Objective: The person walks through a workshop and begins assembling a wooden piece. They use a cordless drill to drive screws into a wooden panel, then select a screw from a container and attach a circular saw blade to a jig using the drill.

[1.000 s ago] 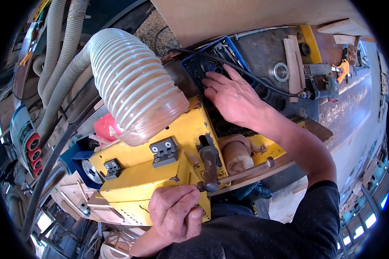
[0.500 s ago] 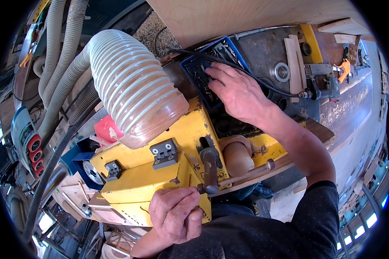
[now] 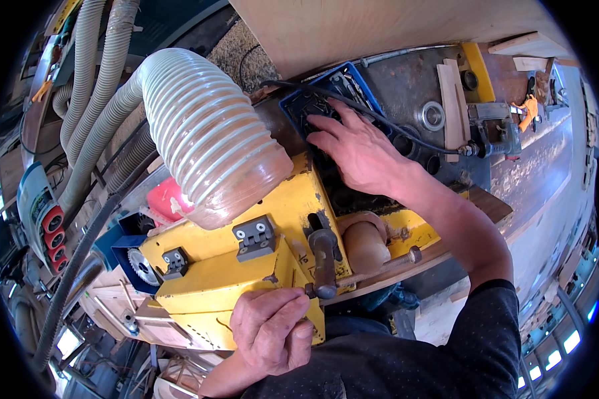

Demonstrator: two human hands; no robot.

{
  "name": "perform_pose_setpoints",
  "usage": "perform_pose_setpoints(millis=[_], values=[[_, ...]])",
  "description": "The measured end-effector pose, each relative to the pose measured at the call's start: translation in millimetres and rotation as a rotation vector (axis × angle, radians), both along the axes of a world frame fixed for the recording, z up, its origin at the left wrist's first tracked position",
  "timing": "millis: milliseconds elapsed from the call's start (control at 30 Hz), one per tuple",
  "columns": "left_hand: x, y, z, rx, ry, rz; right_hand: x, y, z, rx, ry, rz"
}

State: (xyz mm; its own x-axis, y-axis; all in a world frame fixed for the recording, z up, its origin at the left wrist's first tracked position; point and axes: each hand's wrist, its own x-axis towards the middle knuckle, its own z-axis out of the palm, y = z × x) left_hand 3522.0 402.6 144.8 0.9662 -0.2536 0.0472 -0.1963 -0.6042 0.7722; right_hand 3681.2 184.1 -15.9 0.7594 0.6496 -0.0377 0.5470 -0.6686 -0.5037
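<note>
My right hand (image 3: 363, 149) reaches over a blue plastic tray (image 3: 364, 78) full of small dark metal pieces (image 3: 343, 85). Its fingers are spread at the tray's near part, and I see nothing held in them. My left hand (image 3: 273, 332) is closed, in front of a yellow machine housing (image 3: 213, 286). Whatever it may pinch is hidden by its fingers. Just right of its fingertips are the end of a long threaded rod (image 3: 386, 268) and a dark metal handle (image 3: 324, 259) standing out from the housing.
A clear ribbed hose (image 3: 199, 126) bends down onto the housing, left of the tray. A black cable (image 3: 406, 130) crosses over the tray to a metal tool (image 3: 496, 136). Wood strips (image 3: 451, 106) and a metal ring (image 3: 433, 116) lie on the bench to the right.
My right hand has shifted slightly left and nearer within the tray, and its fingers have spread wider. The left hand stays in about the same place.
</note>
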Motion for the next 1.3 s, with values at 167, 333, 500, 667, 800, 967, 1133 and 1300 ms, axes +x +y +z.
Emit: perform_pose_setpoints(millis=[167, 333, 500, 667, 800, 967, 1133, 1300], values=[[0, 0, 0, -0.007, -0.006, 0.003, 4, -9, -8, 0.115, 0.017, -0.044], [2, -1, -2, -0.012, -0.032, 0.018, 4, 1, -9, -0.014, -0.102, -0.103], [3, 0, -1, -0.014, -0.026, 0.021, 3, 11, -10, -0.057, -0.068, -0.112], [3, 1, -2, -0.016, -0.033, 0.013, 2, 14, -8, -0.082, -0.077, 0.018], [3, 2, -1, -0.011, -0.029, 0.005, 4, 9, -6, -0.02, -0.07, 0.061], [2, 1, -1, -0.009, -0.022, 0.011, -3, 4, -1, -0.017, -0.082, -0.1], [2, 0, 0, -0.001, -0.02, 0.015, -5, 9, -7, -0.226, -0.186, -0.242], [3, 0, 0, -0.005, -0.009, -0.014, -5, 18, 0, -0.029, -0.013, -0.242]])
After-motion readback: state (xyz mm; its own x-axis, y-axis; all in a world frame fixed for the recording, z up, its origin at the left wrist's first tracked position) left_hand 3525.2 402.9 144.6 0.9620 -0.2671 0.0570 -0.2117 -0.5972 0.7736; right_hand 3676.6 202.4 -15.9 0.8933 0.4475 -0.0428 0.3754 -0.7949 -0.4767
